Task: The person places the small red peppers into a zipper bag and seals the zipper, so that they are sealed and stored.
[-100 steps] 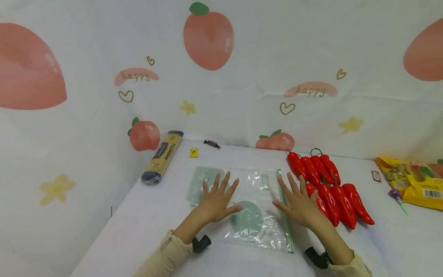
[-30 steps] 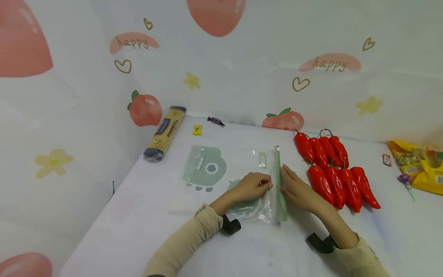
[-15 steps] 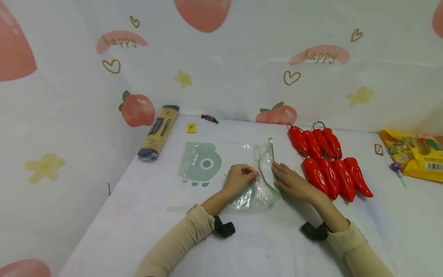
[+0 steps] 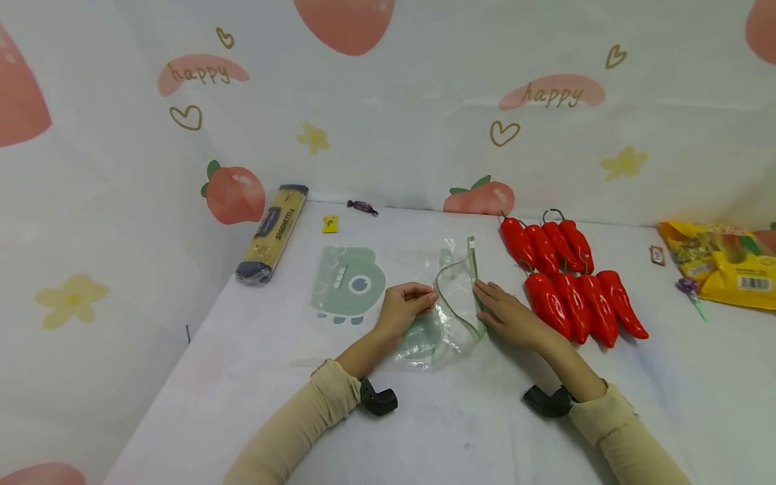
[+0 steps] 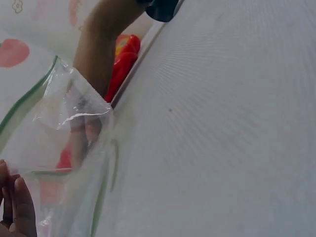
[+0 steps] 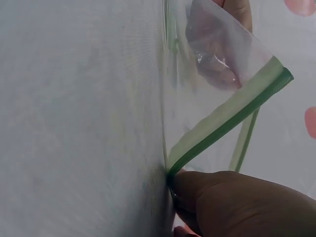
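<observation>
A clear zip bag (image 4: 348,283) with a green one-eyed creature print lies flat on the white table, its green-edged mouth to the right. Above the table, my left hand (image 4: 403,310) pinches the bag's upper layer near the mouth and holds it up, so the opening gapes. My right hand (image 4: 509,316) rests with extended fingers on the lower green edge. In the right wrist view, the thumb (image 6: 247,205) touches the bag where its green strip (image 6: 232,118) meets the table. The left wrist view shows the lifted clear film (image 5: 64,106) beside the left fingers (image 5: 22,210).
Several red peppers (image 4: 564,303) lie in two rows right of the right hand. Farther right are a yellow packet (image 4: 727,266), a lollipop (image 4: 688,285) and a small candy (image 4: 657,254). Spaghetti (image 4: 273,232), a yellow candy (image 4: 330,224) and a purple candy (image 4: 362,207) lie at the back left.
Both hands were spread flat over the bag. The left hand has since pinched the upper layer and drawn it left, opening the mouth; the right hand has settled on the lower edge.
</observation>
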Demonstrator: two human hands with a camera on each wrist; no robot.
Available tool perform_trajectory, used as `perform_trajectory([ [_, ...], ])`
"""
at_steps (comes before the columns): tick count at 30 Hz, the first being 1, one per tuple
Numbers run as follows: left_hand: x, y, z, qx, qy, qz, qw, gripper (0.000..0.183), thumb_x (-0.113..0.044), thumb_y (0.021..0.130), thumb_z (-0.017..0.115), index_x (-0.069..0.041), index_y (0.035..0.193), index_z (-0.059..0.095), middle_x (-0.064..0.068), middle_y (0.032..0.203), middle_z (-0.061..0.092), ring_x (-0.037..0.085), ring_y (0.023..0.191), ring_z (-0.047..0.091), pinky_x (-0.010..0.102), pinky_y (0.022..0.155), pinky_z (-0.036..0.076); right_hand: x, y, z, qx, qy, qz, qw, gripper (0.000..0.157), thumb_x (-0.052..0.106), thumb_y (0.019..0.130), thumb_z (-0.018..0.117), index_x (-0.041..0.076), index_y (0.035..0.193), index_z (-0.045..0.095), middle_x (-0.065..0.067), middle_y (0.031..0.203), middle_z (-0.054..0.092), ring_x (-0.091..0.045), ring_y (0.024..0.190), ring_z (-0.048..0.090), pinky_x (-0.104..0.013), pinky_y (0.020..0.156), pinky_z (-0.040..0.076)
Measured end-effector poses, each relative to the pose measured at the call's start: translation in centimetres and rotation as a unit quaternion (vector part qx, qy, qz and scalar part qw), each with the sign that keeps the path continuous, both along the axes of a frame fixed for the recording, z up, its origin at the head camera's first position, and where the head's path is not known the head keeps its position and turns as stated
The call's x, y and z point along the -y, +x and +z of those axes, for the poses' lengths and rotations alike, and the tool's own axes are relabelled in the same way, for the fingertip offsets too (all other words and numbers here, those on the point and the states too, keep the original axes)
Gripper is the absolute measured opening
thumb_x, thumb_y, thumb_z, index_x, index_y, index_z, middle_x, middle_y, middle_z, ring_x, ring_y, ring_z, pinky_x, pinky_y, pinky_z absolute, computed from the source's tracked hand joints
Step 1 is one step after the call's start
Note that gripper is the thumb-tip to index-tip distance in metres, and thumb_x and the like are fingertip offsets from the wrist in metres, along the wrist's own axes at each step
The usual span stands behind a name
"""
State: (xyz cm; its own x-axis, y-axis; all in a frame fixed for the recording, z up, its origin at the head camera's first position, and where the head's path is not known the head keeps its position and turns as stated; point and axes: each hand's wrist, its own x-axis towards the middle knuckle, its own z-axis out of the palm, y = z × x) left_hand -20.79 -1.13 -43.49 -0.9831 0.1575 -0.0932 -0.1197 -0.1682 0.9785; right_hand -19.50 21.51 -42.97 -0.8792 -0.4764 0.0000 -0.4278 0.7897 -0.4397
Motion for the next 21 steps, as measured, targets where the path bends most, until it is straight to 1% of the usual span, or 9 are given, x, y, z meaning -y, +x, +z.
perform_trajectory([
  [3, 0.0, -0.1, 0.0, -0.035, -0.012, 0.019, 0.9991, 0.02, -0.003, 0.082, 0.066, 0.012, 0.093, 0.062, -0.009, 0.069, 0.063, 0.001, 0.064, 0.06, 0.015, 0.061, 0.053, 0.2, -0.1, -0.1, -0.002, -0.006, 0.0, 1.0, 0.056, 0.018, 0.091, 0.055, -0.004, 0.138, 0.034, -0.022, 0.146, 0.031, -0.044, 0.134, 0.024, -0.062, 0.106, 0.024],
  [7, 0.1, -0.2, 0.0, -0.083, -0.021, 0.058, 0.9947, 0.018, -0.004, 0.082, 0.065, 0.01, 0.093, 0.062, -0.001, 0.075, 0.067, 0.003, 0.068, 0.062, 0.018, 0.066, 0.055, 0.2, -0.1, -0.2, -0.004, -0.008, -0.004, 1.0, 0.056, 0.018, 0.09, 0.055, -0.003, 0.138, 0.035, -0.021, 0.146, 0.032, -0.043, 0.134, 0.025, -0.062, 0.106, 0.025],
  [9, 0.1, -0.2, 0.1, -0.086, -0.012, 0.06, 0.9944, 0.018, -0.003, 0.082, 0.065, 0.011, 0.093, 0.061, 0.001, 0.076, 0.068, 0.004, 0.069, 0.064, 0.019, 0.066, 0.056, 0.2, -0.1, -0.2, -0.003, -0.009, -0.004, 1.0, 0.055, 0.018, 0.091, 0.055, -0.003, 0.138, 0.035, -0.021, 0.146, 0.032, -0.043, 0.134, 0.025, -0.062, 0.106, 0.025],
  [11, 0.0, -0.1, 0.0, -0.077, 0.002, 0.048, 0.9959, 0.019, -0.002, 0.082, 0.065, 0.012, 0.093, 0.061, 0.001, 0.075, 0.068, 0.006, 0.069, 0.064, 0.019, 0.065, 0.056, -0.1, -0.2, 0.0, -0.008, -0.017, -0.007, 1.0, 0.055, 0.019, 0.09, 0.056, -0.001, 0.138, 0.037, -0.021, 0.145, 0.033, -0.042, 0.134, 0.028, -0.06, 0.105, 0.028],
  [13, -0.2, -0.1, -0.2, -0.063, 0.013, 0.033, 0.9974, 0.019, -0.001, 0.081, 0.066, 0.013, 0.093, 0.061, -0.001, 0.073, 0.067, 0.006, 0.068, 0.065, 0.019, 0.064, 0.056, -0.6, -0.5, 0.4, -0.042, -0.048, -0.018, 0.998, 0.053, 0.016, 0.089, 0.059, -0.001, 0.136, 0.041, -0.022, 0.142, 0.038, -0.041, 0.131, 0.034, -0.059, 0.103, 0.033],
  [15, -0.3, 0.0, -0.2, -0.056, 0.017, 0.023, 0.998, 0.019, -0.001, 0.082, 0.065, 0.014, 0.093, 0.06, -0.002, 0.072, 0.067, 0.006, 0.067, 0.065, 0.018, 0.062, 0.055, -1.4, -0.7, 1.1, -0.085, -0.085, -0.053, 0.991, 0.052, 0.012, 0.087, 0.062, 0.001, 0.134, 0.044, -0.021, 0.138, 0.044, -0.039, 0.127, 0.04, -0.057, 0.1, 0.038],
  [17, -0.4, 0.1, -0.3, -0.055, 0.018, 0.017, 0.9982, 0.019, 0.0, 0.082, 0.065, 0.014, 0.093, 0.06, -0.002, 0.072, 0.067, 0.006, 0.066, 0.065, 0.018, 0.061, 0.055, -2.6, -0.9, 2.0, -0.128, -0.121, -0.105, 0.979, 0.051, 0.008, 0.084, 0.064, 0.001, 0.132, 0.047, -0.023, 0.132, 0.05, -0.039, 0.122, 0.045, -0.057, 0.096, 0.041],
  [19, -0.5, 0.1, -0.3, -0.056, 0.018, 0.014, 0.9982, 0.018, 0.001, 0.082, 0.064, 0.015, 0.093, 0.059, -0.001, 0.071, 0.068, 0.006, 0.066, 0.065, 0.017, 0.06, 0.055, -3.7, -0.8, 2.9, -0.136, -0.135, -0.169, 0.967, 0.05, 0.007, 0.085, 0.063, 0.001, 0.132, 0.047, -0.024, 0.129, 0.052, -0.039, 0.118, 0.048, -0.058, 0.092, 0.044],
  [21, -0.5, 0.1, -0.2, -0.061, 0.015, 0.011, 0.998, 0.018, 0.002, 0.081, 0.064, 0.015, 0.093, 0.06, 0.0, 0.072, 0.068, 0.006, 0.066, 0.065, 0.017, 0.06, 0.055, -4.8, -0.7, 3.4, -0.114, -0.126, -0.214, 0.962, 0.049, 0.009, 0.087, 0.061, 0.0, 0.132, 0.046, -0.026, 0.127, 0.052, -0.04, 0.111, 0.051, -0.058, 0.089, 0.046],
])
